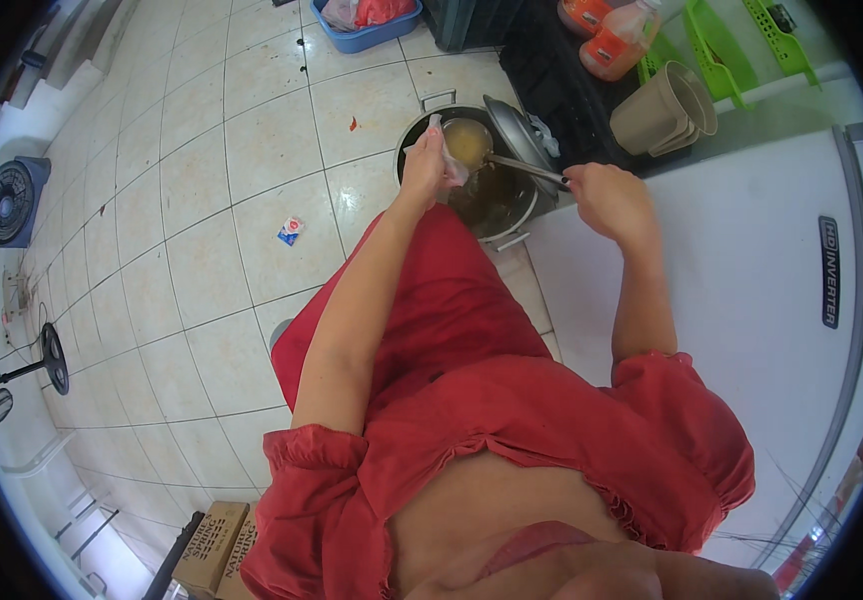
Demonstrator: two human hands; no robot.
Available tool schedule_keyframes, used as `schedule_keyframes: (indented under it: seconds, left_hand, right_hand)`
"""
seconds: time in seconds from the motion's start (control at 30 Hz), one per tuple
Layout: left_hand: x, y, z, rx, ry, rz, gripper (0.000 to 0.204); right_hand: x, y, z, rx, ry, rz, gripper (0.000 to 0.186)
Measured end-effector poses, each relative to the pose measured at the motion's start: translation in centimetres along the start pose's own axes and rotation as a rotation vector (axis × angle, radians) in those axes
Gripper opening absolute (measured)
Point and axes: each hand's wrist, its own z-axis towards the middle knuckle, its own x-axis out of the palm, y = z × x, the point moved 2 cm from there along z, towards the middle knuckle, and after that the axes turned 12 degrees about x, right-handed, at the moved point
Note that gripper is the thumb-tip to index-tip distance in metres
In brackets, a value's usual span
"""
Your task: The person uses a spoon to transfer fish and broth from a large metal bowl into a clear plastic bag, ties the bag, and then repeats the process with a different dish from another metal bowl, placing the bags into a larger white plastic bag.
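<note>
My right hand (612, 202) grips the end of the long metal handle of a ladle (527, 167). The ladle's round bowl holds cloudy yellowish liquid and sits over a large metal pot (532, 212). Dark brownish liquid shows inside the pot. Close to the ladle's bowl, my left hand (426, 168) is closed on a clear plastic bag (455, 172). How far the bag opens cannot be made out. A metal lid (520, 130) leans at the pot's right side.
A white refrigerator (732, 240) stands to the right. Behind it are beige containers (652, 115), orange-labelled jugs (620, 45) and green racks (717, 50). A blue basin (367, 35) sits on the tiled floor ahead. A small packet (292, 231) lies left of my legs; fans line the left wall.
</note>
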Motion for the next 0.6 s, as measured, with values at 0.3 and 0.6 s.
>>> schedule_keyframes:
  seconds: [0.3,0.6]
  left_hand:
    - [0.1,-2.6,0.1,-0.035,0.014,-0.198,0.050]
    - [-2.5,-5.3,-0.8,0.058,-0.070,-0.210,0.050]
  right_hand:
    - [3.5,2.7,-3.3,-0.211,-0.493,-0.054,0.003]
    - [7.2,-0.5,-0.3,0.045,-0.390,0.124,0.006]
